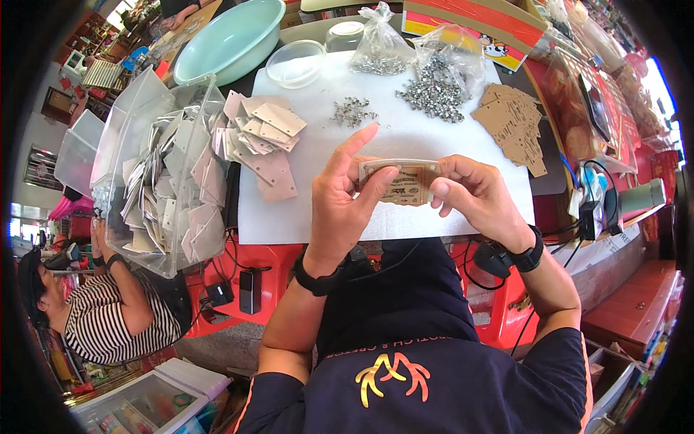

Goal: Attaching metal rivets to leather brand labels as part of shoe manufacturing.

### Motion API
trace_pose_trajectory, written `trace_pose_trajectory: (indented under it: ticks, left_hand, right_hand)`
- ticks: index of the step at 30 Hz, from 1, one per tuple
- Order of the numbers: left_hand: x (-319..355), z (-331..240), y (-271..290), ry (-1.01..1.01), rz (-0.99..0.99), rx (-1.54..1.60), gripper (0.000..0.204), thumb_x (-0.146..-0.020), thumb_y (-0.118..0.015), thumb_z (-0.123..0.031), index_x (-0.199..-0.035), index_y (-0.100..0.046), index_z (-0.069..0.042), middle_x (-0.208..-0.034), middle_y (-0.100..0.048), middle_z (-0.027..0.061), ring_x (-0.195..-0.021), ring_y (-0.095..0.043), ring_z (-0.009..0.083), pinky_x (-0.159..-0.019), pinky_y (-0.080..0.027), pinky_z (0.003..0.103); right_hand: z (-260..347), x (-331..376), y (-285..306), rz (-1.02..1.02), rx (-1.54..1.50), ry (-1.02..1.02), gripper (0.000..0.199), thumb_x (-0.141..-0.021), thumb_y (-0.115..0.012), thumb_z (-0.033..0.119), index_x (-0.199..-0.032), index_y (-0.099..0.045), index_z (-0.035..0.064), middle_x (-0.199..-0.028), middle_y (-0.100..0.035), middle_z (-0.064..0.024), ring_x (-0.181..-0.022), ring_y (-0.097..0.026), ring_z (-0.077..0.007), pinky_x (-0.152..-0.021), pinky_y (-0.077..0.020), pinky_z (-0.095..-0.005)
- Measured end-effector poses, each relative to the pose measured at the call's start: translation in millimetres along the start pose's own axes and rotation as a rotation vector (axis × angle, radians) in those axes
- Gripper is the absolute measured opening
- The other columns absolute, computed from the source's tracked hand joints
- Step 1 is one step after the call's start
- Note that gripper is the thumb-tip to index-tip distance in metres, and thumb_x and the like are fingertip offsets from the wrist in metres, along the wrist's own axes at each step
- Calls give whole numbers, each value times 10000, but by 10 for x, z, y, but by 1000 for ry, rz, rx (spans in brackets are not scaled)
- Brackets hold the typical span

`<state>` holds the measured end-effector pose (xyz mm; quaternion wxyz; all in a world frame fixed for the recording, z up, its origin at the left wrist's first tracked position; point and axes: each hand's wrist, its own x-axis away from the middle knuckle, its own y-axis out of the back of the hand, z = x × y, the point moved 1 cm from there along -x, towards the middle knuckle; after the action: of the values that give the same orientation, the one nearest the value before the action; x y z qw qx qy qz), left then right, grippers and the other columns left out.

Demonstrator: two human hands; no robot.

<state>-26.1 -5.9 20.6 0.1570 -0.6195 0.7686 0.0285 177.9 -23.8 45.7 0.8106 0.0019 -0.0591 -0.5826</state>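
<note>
Two bare hands hold a printed tan card with a pale border [412,189] just above the near part of a worktop spread with a white sheet [271,220]. The left hand [343,184] pinches the card's left end, thumb flat across its printed face and index finger raised clear; the right hand [470,189] pinches the opposite end between thumb and fingers. The gently bowed card looks light and thin, probably stiff yet flexible, little prone to slipping but likely to crease if squeezed; its short ends appear the surest hold.

To the left, pale cards with punched holes [271,130] fan out in a matte, overlapping heap beside a clear, rigid plastic bin [137,98] filled with more. Beyond the hands, small shiny metal pieces [352,112] lie loose near a crinkled clear bag [463,54]. Brown printed cards [510,123] overlap at right.
</note>
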Motion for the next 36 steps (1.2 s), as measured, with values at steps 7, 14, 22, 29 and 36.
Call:
trace_pose_trajectory:
  ticks: [7, 14, 22, 29, 36]
  left_hand:
    - [57, 61, -77, 89, -28, 326, 452, -929, -606, -56, -1345, -439, 6, -1045, -649, 95, -889, -620, 107, -725, -522, 253]
    - [131, 153, -162, 87, 7, 412, 376, -962, -561, -106, -1306, -463, 8, -1020, -623, 53, -842, -569, 84, -634, -483, 235]
    - [128, 93, -140, 69, -21, 173, 270, -978, -538, -134, -1218, -512, -14, -940, -614, 29, -734, -550, 49, -571, -449, 205]
    - [137, -1, -135, 142, 52, 78, 257, -973, -551, -153, -1194, -531, -25, -868, -606, 11, -628, -509, 32, -524, -427, 193]
    - [149, -48, -199, 111, 14, 69, 242, -976, -547, -158, -1178, -538, -25, -834, -588, -1, -590, -475, 22, -500, -409, 189]
  right_hand:
    - [-63, -37, -60, -95, -84, 22, 191, -962, -602, 187, -980, -610, -3, -737, -620, -16, -631, -581, -57, -587, -506, -218]
    - [-56, -29, -119, -107, -99, 25, 202, -971, -588, 193, -947, -596, -7, -704, -611, -20, -626, -586, -61, -571, -499, -225]
    - [-23, 7, -85, -43, 58, -13, 266, -973, -587, 257, -902, -618, 3, -737, -605, 2, -624, -545, -45, -588, -459, -207]
    - [28, -25, -62, -51, 252, 35, 321, -982, -563, 300, -896, -637, 0, -642, -573, -2, -582, -506, -54, -533, -421, -239]
    - [-3, -31, -125, -130, 373, 117, 338, -980, -565, 284, -815, -613, -8, -552, -519, -33, -522, -476, -82, -482, -393, -281]
